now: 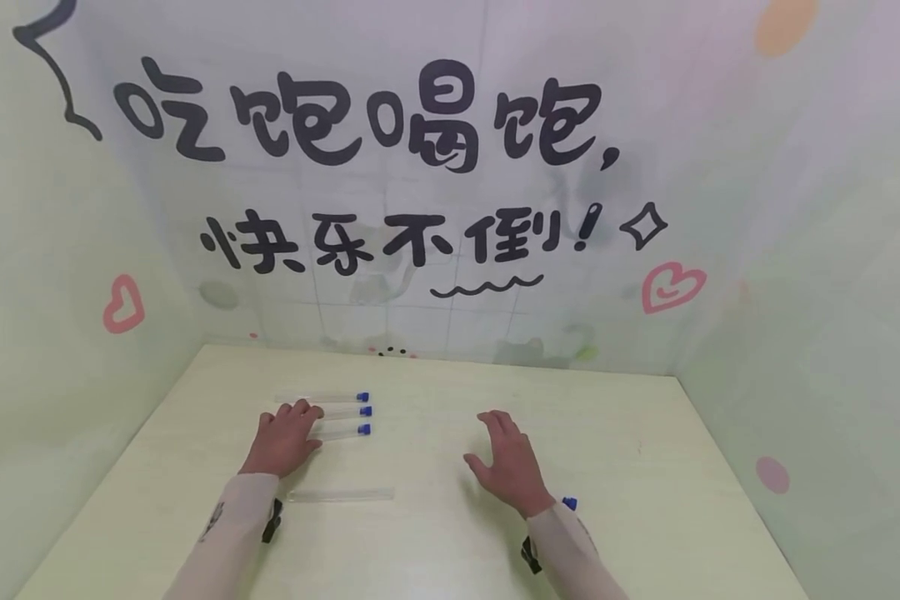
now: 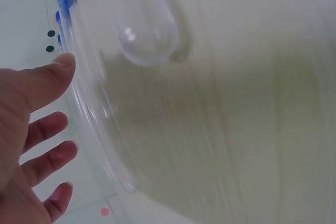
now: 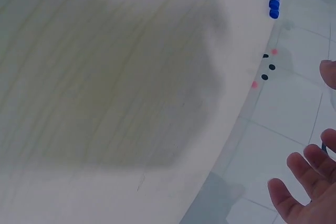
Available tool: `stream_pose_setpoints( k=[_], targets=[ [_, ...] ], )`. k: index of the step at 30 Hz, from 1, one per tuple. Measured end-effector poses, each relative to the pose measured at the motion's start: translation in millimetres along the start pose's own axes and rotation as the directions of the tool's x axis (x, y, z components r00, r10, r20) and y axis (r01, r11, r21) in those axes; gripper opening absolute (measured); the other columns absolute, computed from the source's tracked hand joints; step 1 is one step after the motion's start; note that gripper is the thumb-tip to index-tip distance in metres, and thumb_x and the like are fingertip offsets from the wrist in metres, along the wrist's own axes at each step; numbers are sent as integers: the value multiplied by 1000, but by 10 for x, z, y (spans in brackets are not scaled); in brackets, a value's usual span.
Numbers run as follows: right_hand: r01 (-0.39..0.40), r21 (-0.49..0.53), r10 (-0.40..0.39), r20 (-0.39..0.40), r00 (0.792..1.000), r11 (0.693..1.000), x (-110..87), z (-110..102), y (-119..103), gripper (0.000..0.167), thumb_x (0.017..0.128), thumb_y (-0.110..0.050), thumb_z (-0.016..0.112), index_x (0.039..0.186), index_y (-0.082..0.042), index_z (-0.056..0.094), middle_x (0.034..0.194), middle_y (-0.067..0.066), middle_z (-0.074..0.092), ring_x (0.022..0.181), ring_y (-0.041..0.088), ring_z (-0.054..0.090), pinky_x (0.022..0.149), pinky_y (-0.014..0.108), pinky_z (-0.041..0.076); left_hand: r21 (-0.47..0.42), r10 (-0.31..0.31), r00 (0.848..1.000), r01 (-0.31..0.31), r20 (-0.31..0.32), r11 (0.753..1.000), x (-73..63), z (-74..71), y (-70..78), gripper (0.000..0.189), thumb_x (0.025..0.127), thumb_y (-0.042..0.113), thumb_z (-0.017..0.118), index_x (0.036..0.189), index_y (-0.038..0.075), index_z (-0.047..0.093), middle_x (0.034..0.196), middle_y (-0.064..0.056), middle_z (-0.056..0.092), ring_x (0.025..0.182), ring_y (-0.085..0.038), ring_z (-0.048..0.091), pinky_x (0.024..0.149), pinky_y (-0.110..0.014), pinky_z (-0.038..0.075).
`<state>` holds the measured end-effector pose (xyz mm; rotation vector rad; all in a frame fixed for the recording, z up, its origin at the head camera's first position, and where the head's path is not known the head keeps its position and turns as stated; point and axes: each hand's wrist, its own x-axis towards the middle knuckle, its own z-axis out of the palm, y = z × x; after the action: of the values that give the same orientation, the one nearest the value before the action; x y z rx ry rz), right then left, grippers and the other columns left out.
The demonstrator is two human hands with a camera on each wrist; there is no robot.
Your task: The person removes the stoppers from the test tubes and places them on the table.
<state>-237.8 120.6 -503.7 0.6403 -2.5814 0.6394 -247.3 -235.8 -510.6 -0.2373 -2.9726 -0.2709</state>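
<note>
- Pale back wall with black lettering and line drawings; wood-toned table below, side walls left and right.
- Three capped tubes lying flat on table's left rear, roughly parallel. Long axes run left–right; blue caps point right.
- Uncapped tube lying nearer the wearer, apart from those three. Long axis also left–right; rounded end points left, per left-wrist view.
- Left hand over the capped tubes, fingers loosely bent and apart, gripping nothing. Contact with the tubes: cannot tell.
- Right hand above table, right of the tubes; thumb well apart from fingers, nothing held.
- Blue piece beside right wrist, partly behind right sleeve; whether it sits on a tube, cannot tell.
- Left hand covers much of the capped tubes' left parts in head view. Clear walls faint against the pale top.
- Left-wrist view: uncapped tube cut off at upper edge, only its rounded end in frame; capped tubes overlap, hard to separate.
- Right-wrist view: right hand cut by right edge, palm mostly out of frame.
</note>
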Motion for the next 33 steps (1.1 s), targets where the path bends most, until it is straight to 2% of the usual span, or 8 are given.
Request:
stream_pose_setpoints(
  k=[4,9,13,19,24,28,33],
  targets=[
    [-2,8,2,10,1000,1000,29,50,-48,55,76,-25,78,120,-3,55,119,13,57,102,27,60,76,46,50,-37,-15,998,18,68,999,-2,37,-76,35,80,20,74,110,7,60,102,-10,58,96,-32,52,77,-53,37],
    [-7,16,6,75,997,1000,52,79,-107,54,78,-26,77,122,-5,55,121,13,56,101,27,59,78,45,50,-105,-50,984,69,171,992,-18,120,-106,31,80,20,73,106,7,60,100,-8,57,91,-31,52,77,-54,35],
    [-19,17,17,128,992,1000,48,92,-156,52,80,-27,75,124,-7,55,123,12,55,104,27,58,79,45,49,-107,-39,981,60,189,992,-11,154,-74,21,83,14,69,102,9,62,96,-6,58,89,-28,52,78,-53,36],
    [-24,28,19,175,984,999,80,105,-216,53,83,-28,73,129,-10,54,127,9,53,109,26,57,84,46,47,-71,10,987,2,162,997,-11,140,-7,12,86,7,64,96,12,61,89,-3,59,81,-24,52,76,-50,37],
    [-26,27,21,195,981,999,119,122,-252,57,82,-26,74,131,-9,51,129,11,52,109,26,57,85,46,48,-36,60,995,-57,84,998,-36,114,62,15,86,6,65,99,13,60,88,-3,57,79,-25,55,72,-47,38],
    [-38,56,26,209,978,998,134,123,-277,58,82,-26,74,132,-7,49,129,12,51,110,26,57,87,46,49,2,95,995,-95,19,995,-34,83,187,17,85,6,67,100,13,61,89,-3,57,79,-24,55,71,-44,37],
    [-53,43,43,213,976,998,115,140,-284,60,82,-26,75,132,-6,49,130,11,51,112,25,58,90,42,50,39,123,992,-124,9,992,-24,57,377,19,85,8,69,101,15,61,90,-1,57,79,-21,53,74,-43,38]
  ],
)
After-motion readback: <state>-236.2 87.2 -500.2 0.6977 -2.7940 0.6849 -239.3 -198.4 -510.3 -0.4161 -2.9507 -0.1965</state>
